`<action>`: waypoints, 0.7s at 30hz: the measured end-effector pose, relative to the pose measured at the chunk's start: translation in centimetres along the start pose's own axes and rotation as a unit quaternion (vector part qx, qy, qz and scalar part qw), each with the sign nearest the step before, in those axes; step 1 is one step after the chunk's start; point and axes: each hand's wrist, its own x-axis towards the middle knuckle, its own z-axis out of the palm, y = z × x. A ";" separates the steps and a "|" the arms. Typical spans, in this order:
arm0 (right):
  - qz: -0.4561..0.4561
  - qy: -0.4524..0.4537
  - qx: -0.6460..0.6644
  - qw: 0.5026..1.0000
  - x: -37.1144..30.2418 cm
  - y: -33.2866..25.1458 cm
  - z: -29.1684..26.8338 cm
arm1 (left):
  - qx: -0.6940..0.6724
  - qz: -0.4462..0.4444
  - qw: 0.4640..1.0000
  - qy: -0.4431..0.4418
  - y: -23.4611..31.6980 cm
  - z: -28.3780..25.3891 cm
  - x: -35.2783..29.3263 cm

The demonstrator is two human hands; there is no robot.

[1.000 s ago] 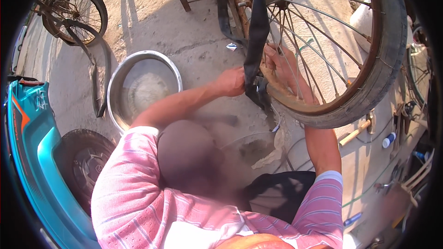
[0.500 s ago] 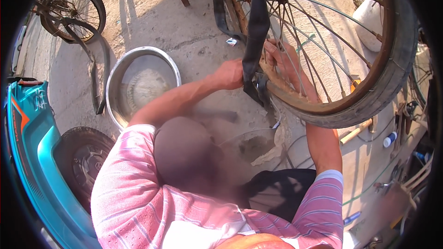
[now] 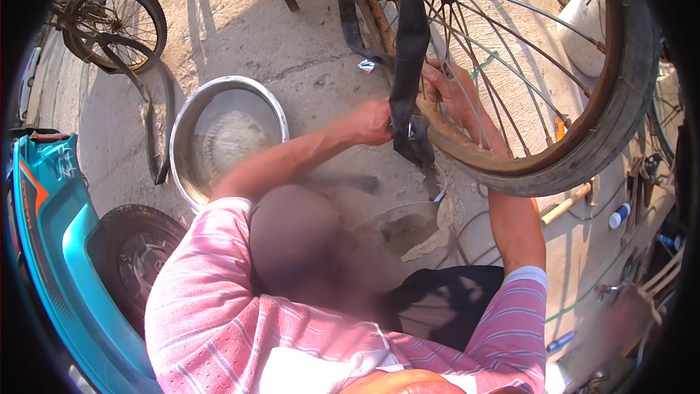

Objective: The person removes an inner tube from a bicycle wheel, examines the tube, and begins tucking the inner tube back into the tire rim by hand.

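A spoked wheel with a rusty rim (image 3: 526, 167) and black tyre (image 3: 636, 98) fills the upper right. A black inner tube (image 3: 410, 44) hangs loose over its near left part, its lower end dangling off the rim. My left hand (image 3: 370, 122) is closed at the tube's left edge, its fingertips hidden behind the rubber. Reaching behind the rim, my right hand (image 3: 453, 93) shows through the spokes (image 3: 496, 93). Its thumb and fingers pinch together at the rim's inner side, and what lies between them is too small to make out.
A metal basin (image 3: 176, 138) of water stands left of centre. A small wheel (image 3: 120, 18) and a strip of old tube (image 3: 154, 138) lie beyond it. Far left is a turquoise vehicle panel (image 3: 55, 204). At right are a hammer (image 3: 567, 204), a white-and-blue bottle (image 3: 619, 216) and scattered tools.
The hanging tube and my left hand have shifted slightly to the right. My right hand stays at the rim with its fingers pinched.
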 end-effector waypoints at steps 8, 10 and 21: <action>-0.007 -0.022 0.028 0.999 -0.4 0.0 -0.4 | -0.067 0.030 0.995 0.062 0.1 1.8 0.2; -0.009 -0.020 0.025 0.999 0.0 -0.1 -0.1 | -0.062 0.022 0.995 0.074 -0.7 1.8 0.0; -0.004 -0.042 0.306 0.951 -2.3 0.6 -2.2 | -0.239 0.035 0.925 0.295 5.6 -9.1 3.1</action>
